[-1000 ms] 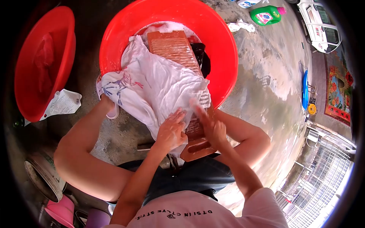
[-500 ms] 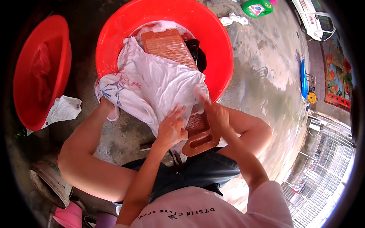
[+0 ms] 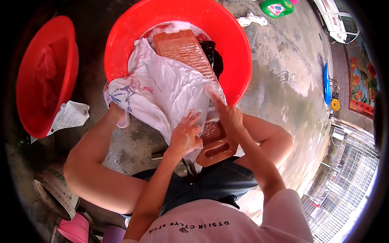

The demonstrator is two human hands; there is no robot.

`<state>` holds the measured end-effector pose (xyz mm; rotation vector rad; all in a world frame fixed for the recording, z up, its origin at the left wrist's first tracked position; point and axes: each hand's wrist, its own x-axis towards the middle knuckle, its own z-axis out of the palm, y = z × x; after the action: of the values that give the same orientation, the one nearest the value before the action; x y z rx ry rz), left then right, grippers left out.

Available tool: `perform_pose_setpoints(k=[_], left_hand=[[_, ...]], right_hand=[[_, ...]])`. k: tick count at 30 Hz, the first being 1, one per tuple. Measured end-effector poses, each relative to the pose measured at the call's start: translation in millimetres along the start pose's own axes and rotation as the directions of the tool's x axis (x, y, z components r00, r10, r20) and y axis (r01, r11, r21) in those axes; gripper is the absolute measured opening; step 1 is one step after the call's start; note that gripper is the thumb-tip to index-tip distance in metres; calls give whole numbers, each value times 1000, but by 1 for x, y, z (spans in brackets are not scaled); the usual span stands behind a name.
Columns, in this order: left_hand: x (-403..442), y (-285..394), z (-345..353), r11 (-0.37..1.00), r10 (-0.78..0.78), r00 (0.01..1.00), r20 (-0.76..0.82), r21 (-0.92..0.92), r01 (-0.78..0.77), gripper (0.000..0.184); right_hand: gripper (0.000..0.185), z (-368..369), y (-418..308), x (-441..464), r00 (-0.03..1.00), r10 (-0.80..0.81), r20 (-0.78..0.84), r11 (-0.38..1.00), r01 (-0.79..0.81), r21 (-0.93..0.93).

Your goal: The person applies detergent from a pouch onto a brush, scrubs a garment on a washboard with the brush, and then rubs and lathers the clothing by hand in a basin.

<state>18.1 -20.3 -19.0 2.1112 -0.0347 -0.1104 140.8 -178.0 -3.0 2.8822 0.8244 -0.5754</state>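
Note:
A brown ridged washboard point(image 3: 184, 48) leans in a large red basin point(image 3: 237, 52) with foam and dark cloth inside, its handle end between the person's knees. Over the board and the basin's rim lies a wet white garment point(image 3: 162, 89) with a red and blue print. My left hand point(image 3: 185, 135) rests spread on the garment's lower part, beside the board. My right hand point(image 3: 226, 113) is at the board's right edge, fingers pointing up the board over the garment's edge; motion blurs its fingertips, and whether they grip anything is unclear.
A second red basin point(image 3: 30, 97) with red cloth stands at the left, beside a white packet point(image 3: 71, 116). A bucket point(image 3: 54, 196) and a pink container point(image 3: 75, 227) are at the lower left. A green detergent bottle point(image 3: 276, 8) and white cloth point(image 3: 252, 20) lie at the upper right.
Both hands stay close to the same places on the garment and board. The view has shifted slightly, and the garment's right edge near my right hand sits a little differently.

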Motion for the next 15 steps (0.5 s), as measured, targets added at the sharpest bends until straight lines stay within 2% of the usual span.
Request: perform_pose_setpoints(k=[1,4,5,6,8,10,11,12,13,15], left_hand=[[-1,0,1,1000,2,1000,-4,4,-2,15],[-2,-5,4,1000,22,1000,6,5,-22,19],[-1,-6,5,1000,20,1000,13,3,-20,20],[0,-7,5,1000,19,1000,19,0,-19,20],[-1,-6,1,1000,9,999,48,-4,-9,20],[-1,-3,-5,1000,10,997,75,-25,-8,22],[0,-2,-9,999,17,997,81,-38,-14,22],[2,-4,-9,998,42,996,73,-38,-40,23],[1,-7,-7,997,64,996,66,-40,-62,24],[-3,-8,-7,996,79,995,59,-45,-76,26]], right_hand=[[47,-5,0,20,996,87,-17,994,-86,70],[46,-9,-7,11,995,99,5,990,-99,96],[54,-11,-12,-10,1000,10,14,987,-12,159],[55,-17,-21,-32,990,-105,-90,984,116,135],[58,-36,-38,-63,909,-305,-284,949,314,-17],[61,-9,-16,-54,912,-289,-292,954,300,-9],[63,-23,-14,-38,998,-67,8,995,67,73],[62,-26,-4,-10,996,26,88,1000,-27,13],[56,2,21,20,993,7,-116,996,3,89],[50,3,32,66,993,87,-78,993,-80,88]])
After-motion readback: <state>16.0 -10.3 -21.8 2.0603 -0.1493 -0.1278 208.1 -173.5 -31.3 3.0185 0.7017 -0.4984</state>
